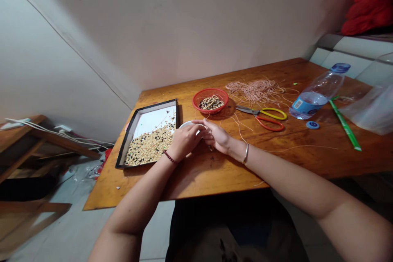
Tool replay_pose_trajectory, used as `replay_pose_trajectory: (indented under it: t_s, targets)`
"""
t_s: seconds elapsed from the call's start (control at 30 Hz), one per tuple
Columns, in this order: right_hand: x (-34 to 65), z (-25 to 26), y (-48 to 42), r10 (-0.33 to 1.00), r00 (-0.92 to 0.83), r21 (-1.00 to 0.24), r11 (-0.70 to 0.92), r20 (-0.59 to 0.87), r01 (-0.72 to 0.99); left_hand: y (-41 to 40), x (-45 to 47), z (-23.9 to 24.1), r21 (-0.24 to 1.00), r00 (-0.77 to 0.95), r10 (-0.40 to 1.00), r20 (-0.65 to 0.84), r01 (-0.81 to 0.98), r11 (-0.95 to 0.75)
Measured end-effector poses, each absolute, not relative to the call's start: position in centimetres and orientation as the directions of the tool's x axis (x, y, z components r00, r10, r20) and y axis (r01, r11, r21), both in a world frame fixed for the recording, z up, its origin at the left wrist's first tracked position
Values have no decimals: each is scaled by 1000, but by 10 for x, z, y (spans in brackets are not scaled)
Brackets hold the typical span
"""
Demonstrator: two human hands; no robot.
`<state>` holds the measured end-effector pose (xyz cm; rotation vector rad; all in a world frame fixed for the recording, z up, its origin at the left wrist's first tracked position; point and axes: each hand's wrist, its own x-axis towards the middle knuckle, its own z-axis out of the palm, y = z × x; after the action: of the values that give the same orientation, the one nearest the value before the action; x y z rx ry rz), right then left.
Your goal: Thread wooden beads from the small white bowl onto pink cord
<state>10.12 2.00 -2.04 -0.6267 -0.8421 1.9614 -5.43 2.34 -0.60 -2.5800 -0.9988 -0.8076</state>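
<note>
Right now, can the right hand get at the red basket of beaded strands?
Probably yes: the right hand sits near the red basket, with only tabletop and a few loose threads between; the scissors lie to one side.

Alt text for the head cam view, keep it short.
The left hand and right hand meet over a small white dish on a wooden table, beside a black-rimmed tray of pale and dark beads. Nearby lie a red basket of strung beads, tangled peach cord and scissors.
</note>
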Motion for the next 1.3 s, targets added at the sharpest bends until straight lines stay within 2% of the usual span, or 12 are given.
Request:
replay_pose_trajectory:
  t_s: [0.7, 0.77, 0.93, 1.0, 1.13, 1.3]
  targets:
    - [101, -20, 20, 892, -451, -822, -279, -30, -497, 19, -50, -5, 33, 508, 669, 542, 783, -622]
    - [101, -20, 20, 900, -434, -834, -269, -40, -482, 20, -50, -5, 88, 486, 692, 533, 782, -617]
    - [103, -18, 22, 919, -389, -830, -265, -63, -491, 24, -52, -2, 347, 439, 764, 472, 704, -619]
    - [103, -18, 23, 934, -347, -829, -258, -83, -497, 25, -52, -1, 416, 433, 783, 446, 675, -610]
    - [105, -17, 26, 963, -240, -835, -232, -123, -500, 27, -54, 0, 476, 407, 818, 406, 670, -570]
    - [107, -18, 30, 975, -170, -829, -209, -140, -519, 28, -55, 0, 479, 399, 835, 379, 688, -546]
